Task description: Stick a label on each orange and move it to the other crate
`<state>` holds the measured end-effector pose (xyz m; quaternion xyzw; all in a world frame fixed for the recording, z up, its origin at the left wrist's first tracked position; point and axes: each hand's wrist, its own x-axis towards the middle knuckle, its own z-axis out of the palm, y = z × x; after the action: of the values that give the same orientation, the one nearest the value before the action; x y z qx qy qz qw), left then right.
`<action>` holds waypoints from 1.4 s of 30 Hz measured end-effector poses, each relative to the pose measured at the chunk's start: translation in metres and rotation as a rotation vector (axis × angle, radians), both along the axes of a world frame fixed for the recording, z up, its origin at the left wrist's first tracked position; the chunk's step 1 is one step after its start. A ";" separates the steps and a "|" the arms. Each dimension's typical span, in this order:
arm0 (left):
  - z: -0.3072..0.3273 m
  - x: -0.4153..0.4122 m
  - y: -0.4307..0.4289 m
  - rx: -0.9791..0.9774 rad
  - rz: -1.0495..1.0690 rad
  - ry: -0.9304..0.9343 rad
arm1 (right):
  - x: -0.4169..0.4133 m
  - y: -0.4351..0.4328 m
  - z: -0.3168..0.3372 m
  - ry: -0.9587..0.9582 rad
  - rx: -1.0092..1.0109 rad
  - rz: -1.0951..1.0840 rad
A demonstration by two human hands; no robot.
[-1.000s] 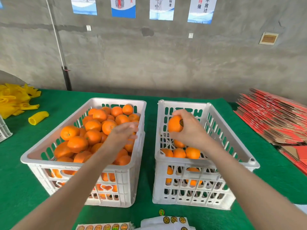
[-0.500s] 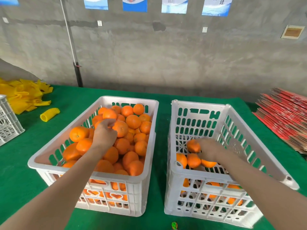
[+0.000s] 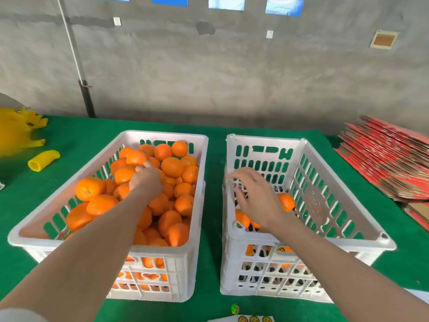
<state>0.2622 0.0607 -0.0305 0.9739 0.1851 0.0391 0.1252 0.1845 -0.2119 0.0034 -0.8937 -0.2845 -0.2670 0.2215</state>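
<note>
The left white crate [image 3: 200,173] is piled with several oranges [image 3: 173,166]. My left hand [image 3: 146,181] reaches into the middle of that pile, its fingers curled down round an orange that it mostly hides. The right white crate [image 3: 265,140] holds a few oranges [image 3: 287,201] on its floor. My right hand [image 3: 257,198] hovers over this crate near its left wall, fingers spread and relaxed, holding nothing. A loose round label [image 3: 235,308] and a label sheet [image 3: 253,319] lie at the table's near edge.
The crates stand side by side on a green cloth [image 3: 214,228] with a narrow gap between them. Yellow foam nets [image 3: 14,135] and a single yellow sleeve [image 3: 44,159] lie at the far left. Flattened red cartons [image 3: 390,159] are stacked at the right.
My right hand let go of its orange in the right crate and has risen empty. My left hand reached deeper into the left pile and curled round an orange.
</note>
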 end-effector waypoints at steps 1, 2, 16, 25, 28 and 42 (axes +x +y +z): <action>-0.001 -0.002 -0.001 -0.022 -0.006 -0.038 | -0.005 -0.004 0.001 0.000 0.055 -0.015; -0.002 -0.006 -0.001 -0.063 -0.022 -0.082 | -0.012 -0.007 0.003 -0.013 0.114 -0.016; 0.033 -0.213 -0.110 -0.376 -0.853 -0.660 | -0.128 -0.006 -0.001 0.781 0.639 0.321; -0.043 -0.258 -0.119 -1.229 -0.595 0.155 | -0.161 -0.025 -0.072 1.083 0.527 0.168; -0.058 -0.260 -0.120 -1.325 -0.461 0.202 | -0.154 -0.033 -0.088 1.355 0.633 0.232; -0.081 -0.255 -0.090 -1.523 -0.092 0.253 | -0.136 -0.031 -0.145 1.015 -0.466 0.045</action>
<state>0.0077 -0.0290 -0.1110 0.6231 0.1333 -0.2156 0.7400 0.0481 -0.2427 -0.1420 -0.9292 -0.2126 0.2715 0.1329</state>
